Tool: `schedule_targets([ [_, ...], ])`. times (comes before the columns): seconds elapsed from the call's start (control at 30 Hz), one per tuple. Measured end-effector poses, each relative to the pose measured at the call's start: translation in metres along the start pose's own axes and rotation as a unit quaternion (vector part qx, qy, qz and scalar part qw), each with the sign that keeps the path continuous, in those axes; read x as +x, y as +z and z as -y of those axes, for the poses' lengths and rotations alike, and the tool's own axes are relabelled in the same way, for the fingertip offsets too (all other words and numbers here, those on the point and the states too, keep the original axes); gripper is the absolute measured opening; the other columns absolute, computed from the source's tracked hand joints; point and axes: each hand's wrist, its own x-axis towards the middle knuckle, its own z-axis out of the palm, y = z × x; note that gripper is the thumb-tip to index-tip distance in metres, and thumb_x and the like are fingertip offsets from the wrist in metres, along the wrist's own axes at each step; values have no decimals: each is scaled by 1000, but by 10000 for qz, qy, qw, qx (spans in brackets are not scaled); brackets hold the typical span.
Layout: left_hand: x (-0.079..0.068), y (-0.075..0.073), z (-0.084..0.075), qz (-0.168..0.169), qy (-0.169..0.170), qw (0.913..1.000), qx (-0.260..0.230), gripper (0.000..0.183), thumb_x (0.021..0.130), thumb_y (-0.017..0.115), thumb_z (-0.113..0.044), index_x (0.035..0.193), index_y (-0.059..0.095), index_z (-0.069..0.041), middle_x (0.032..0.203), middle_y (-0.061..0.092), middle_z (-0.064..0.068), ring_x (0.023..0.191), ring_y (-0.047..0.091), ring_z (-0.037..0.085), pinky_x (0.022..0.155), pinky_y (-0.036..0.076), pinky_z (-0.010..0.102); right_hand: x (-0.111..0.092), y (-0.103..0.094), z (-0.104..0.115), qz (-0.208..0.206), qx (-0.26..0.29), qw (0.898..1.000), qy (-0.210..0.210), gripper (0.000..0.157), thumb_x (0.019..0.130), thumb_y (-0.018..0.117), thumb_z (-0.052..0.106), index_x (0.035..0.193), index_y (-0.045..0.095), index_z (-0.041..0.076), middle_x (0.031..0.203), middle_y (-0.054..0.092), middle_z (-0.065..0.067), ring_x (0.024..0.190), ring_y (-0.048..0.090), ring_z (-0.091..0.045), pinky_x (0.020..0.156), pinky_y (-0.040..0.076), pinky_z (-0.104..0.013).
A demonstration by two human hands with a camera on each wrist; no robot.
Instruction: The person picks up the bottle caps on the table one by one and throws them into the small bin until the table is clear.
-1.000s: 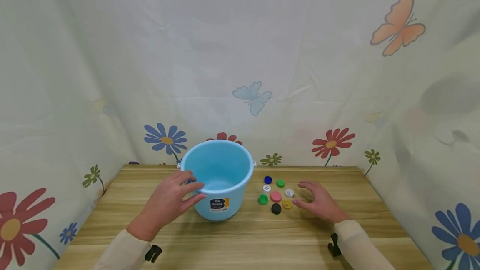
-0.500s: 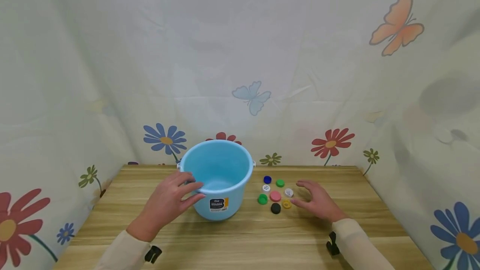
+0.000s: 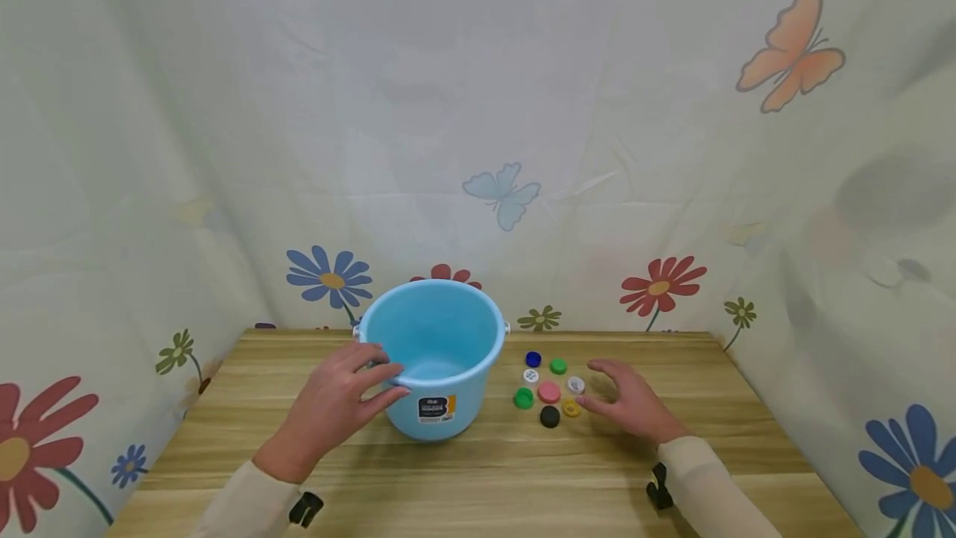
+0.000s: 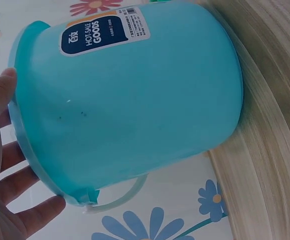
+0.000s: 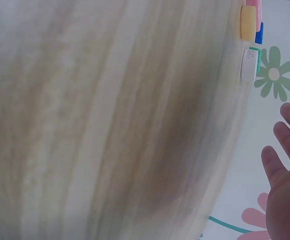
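Note:
A light blue bucket stands upright on the table, a dark label on its near side. My left hand holds its near-left rim, thumb outside and fingers over the edge; the left wrist view shows the thumb touching the rim. Right of the bucket lie several loose bottle caps, among them a pink cap, a black cap, a blue cap and a yellow cap. My right hand hovers just right of them, fingers spread, holding nothing. Nearest it are the yellow cap and a white cap.
The wood-grain table reaches back to a pale curtain printed with flowers and butterflies. This curtain also hangs along both sides. A white bucket handle hangs at the rim in the left wrist view.
My right hand has drifted very slightly left toward the caps. The left hand, bucket and caps stay where they were.

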Motion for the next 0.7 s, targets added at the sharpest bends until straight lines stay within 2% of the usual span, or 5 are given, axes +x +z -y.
schedule_targets([
  [0.1, 0, 0, -1, -60, 27, 10000, -50, 38, 83, 79, -52, 102, 81, -20, 98, 70, 0, 94, 69, 22, 84, 64, 47, 0, 0, 1, -1, 42, 10000, -23, 78, 87, 75, 58, 144, 56, 8, 150, 54, -17, 141, 48, -43, 114, 39, -66],
  [0.23, 0, 0, -2, -151, 77, 9997, -155, 54, 93, 52, -64, 102, 81, -20, 98, 70, -1, 94, 68, 19, 85, 64, 46, -1, 1, 0, -24, 21, 10000, -46, 79, 87, 75, 59, 144, 56, 7, 149, 55, -17, 140, 48, -43, 114, 40, -65],
  [0.33, 1, 0, -3, -190, 95, 9995, -212, 56, 95, 47, -64, 101, 81, -19, 98, 70, -2, 93, 68, 19, 85, 64, 46, -1, 2, -1, -19, -2, 10000, -57, 80, 87, 74, 60, 144, 56, 7, 149, 54, -17, 140, 49, -43, 114, 40, -65],
  [0.5, 1, 0, -4, -185, 11, 9996, -232, 53, 94, 52, -62, 100, 81, -19, 97, 70, -2, 93, 68, 18, 85, 64, 45, -1, 2, 0, 16, 50, 10000, -42, 80, 87, 74, 60, 145, 55, 8, 150, 54, -17, 141, 48, -43, 114, 40, -65],
  [0.7, 0, 0, -3, -187, -66, 9994, -279, 31, 75, 90, -38, 98, 82, -19, 96, 69, -2, 91, 68, 17, 83, 65, 44, 0, 1, 2, 52, 63, 10000, 21, 80, 87, 75, 59, 145, 55, 8, 151, 53, -17, 142, 47, -42, 114, 40, -65],
])
